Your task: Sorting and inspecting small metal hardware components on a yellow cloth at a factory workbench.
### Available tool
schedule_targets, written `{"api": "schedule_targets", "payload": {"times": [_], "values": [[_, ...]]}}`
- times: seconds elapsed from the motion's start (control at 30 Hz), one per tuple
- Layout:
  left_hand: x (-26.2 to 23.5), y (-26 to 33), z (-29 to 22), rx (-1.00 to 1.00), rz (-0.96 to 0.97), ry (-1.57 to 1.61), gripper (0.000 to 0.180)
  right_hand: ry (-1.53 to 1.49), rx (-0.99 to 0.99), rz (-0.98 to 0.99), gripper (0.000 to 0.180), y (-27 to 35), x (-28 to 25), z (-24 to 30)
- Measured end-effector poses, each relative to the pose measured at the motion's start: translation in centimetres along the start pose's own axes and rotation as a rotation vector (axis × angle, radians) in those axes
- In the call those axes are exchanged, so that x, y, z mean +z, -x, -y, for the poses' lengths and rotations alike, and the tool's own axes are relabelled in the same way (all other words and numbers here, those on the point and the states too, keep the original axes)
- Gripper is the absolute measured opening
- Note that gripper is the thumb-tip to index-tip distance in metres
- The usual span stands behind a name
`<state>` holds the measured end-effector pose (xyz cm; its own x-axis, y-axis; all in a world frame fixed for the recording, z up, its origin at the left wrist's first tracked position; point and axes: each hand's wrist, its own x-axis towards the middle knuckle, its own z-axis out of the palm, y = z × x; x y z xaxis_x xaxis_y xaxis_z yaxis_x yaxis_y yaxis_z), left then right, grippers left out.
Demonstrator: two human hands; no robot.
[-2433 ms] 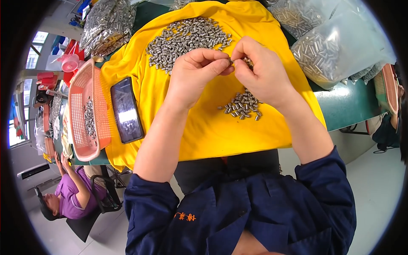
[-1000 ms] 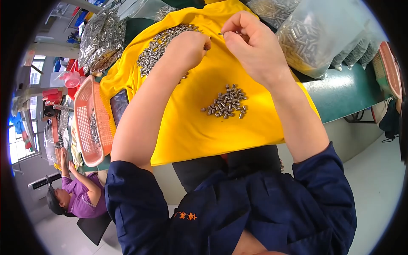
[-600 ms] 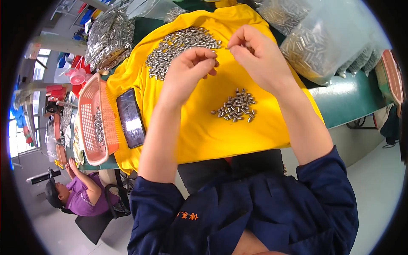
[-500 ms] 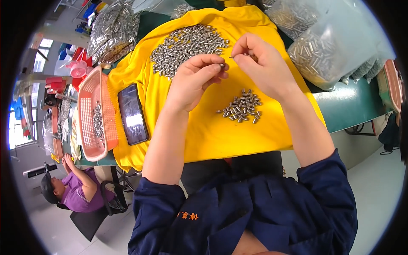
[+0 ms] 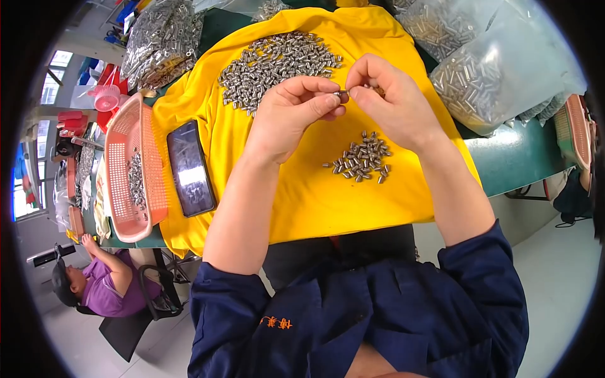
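Both hands are meeting above the far half of the yellow cloth (image 5: 315,189), fingertips almost touching. Left hand (image 5: 291,113) is pinching a small dark metal part (image 5: 343,96) between thumb and forefinger, other fingers curling loosely under; right hand (image 5: 391,101) is closing on the same part from the right, thumb and forefinger pressing in, and it looks to be gripping a second small brownish piece, too hidden to be sure. The part is sitting exactly in the gap between the two thumbs, held clear of the cloth; its long axis seems to be running roughly left-right between the fingertips, but it is too small to call firmly. Both hands are equally near it, since both are touching it. Forearms are coming up from the near edge and converging, wrists raised off the cloth, left palm facing right and right palm facing left. Just near of the right hand, a small heap of metal pins (image 5: 362,157) is lying on the cloth. Far-left of the left hand, the large heap of pins (image 5: 271,63) is spreading out. Further left, a dark phone (image 5: 190,169) is lying flat, then a pink basket (image 5: 120,189) holding a few parts. Far right, clear bags of metal tubes (image 5: 479,69) are sitting on the green table (image 5: 517,164).
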<state>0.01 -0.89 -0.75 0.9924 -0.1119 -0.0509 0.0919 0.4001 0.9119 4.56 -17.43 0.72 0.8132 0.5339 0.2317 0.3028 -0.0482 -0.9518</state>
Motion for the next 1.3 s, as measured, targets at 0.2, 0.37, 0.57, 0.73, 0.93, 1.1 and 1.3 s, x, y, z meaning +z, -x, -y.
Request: {"api": "schedule_targets", "payload": {"times": [0.2,0.37,0.57,0.73,0.93,1.1,1.3], "values": [[-0.1,0.0,0.1,0.015,-0.005,-0.023,0.014,-0.002,0.018,0.017,0.006,0.1,-0.1,0.3],[0.0,0.1,0.0,0.015,-0.001,-0.045,0.014,0.041,-0.028,0.033,0.006,0.2,0.0,0.4],[0.2,0.0,0.0,0.057,-0.028,-0.255,0.011,0.350,-0.141,-0.001,0.007,0.4,0.5,0.3],[0.6,-0.2,-0.2,0.055,-0.093,-0.441,0.010,0.313,-0.071,0.025,0.004,0.1,0.4,-0.6],[-0.7,-0.2,-0.6,0.070,-0.232,-0.757,0.014,0.098,0.178,-0.027,0.002,0.0,0.0,0.0],[-0.1,-0.1,0.1,0.067,-0.127,-0.723,0.016,0.143,0.062,-0.007,0.003,0.0,0.3,-0.5],[-0.2,-0.1,-0.3,0.099,-0.178,-0.509,0.014,0.087,-0.018,-0.049,0.007,-0.1,0.3,-0.4]]}}
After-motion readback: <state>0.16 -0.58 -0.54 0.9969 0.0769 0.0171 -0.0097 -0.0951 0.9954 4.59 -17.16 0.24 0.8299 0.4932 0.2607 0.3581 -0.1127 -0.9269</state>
